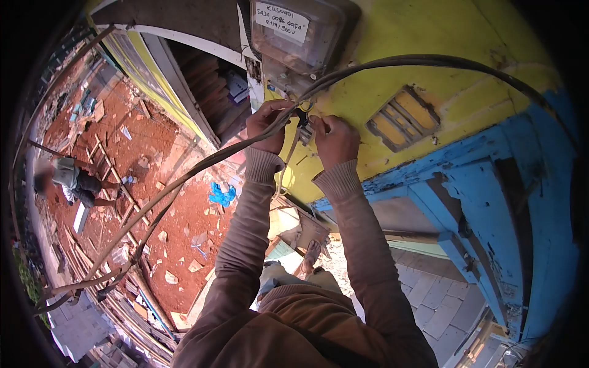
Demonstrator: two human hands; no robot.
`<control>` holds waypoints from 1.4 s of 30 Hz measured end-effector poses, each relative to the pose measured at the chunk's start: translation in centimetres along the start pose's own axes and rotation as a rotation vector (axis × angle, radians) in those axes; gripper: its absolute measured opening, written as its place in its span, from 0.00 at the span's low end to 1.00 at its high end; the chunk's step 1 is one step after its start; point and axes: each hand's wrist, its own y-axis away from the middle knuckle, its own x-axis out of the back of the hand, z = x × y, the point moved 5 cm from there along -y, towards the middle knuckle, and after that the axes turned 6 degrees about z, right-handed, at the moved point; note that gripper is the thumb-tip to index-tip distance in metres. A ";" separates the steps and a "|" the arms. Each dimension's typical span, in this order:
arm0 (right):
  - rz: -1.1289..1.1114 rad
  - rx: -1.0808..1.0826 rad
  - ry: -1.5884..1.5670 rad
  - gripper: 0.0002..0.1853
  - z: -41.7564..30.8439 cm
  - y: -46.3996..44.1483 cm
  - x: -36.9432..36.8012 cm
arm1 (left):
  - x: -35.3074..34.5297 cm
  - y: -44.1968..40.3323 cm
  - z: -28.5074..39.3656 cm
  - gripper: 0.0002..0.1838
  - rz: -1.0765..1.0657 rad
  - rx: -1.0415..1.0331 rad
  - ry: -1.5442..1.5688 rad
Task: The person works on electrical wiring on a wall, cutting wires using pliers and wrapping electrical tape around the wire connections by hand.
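Below the meter box [294,46], both of my hands are raised to a cluster of wires on the yellow wall. My left hand [267,127] is closed at the thick black cable [230,149], its fingertips by a small black piece [301,116]. On the other side of that piece, my right hand [337,142] pinches with thumb and forefinger; what lies between them is too small to make out. Thin pale wire ends [315,110] show between the hands. A beige cable [291,153] hangs down below them.
A vent grille [403,119] is set in the wall at right, above blue-painted timber [491,202]. Another black cable [429,60] arcs overhead. Down left, a person [83,184] is on red soil [178,227] with bamboo poles [119,178] and rubble. A blue plastic bag [221,194] lies there.
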 end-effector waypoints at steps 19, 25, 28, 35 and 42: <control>-0.048 0.005 -0.497 0.13 -4.2 0.4 4.1 | -2.2 4.8 4.1 0.27 0.289 -0.015 0.199; -0.066 -0.006 -0.398 0.12 -4.9 0.4 5.2 | -3.5 6.4 4.7 0.30 0.351 -0.085 0.164; -0.019 -0.032 -0.400 0.09 -4.1 0.5 5.0 | -3.2 6.8 4.2 0.31 0.373 -0.157 -0.219; -0.167 -0.118 -0.473 0.06 -2.5 0.1 5.2 | -3.6 7.0 4.3 0.28 0.345 -0.311 -0.278; -0.263 0.055 -0.390 0.07 -2.6 -1.3 6.7 | -3.4 7.0 5.7 0.30 0.340 -0.530 -0.583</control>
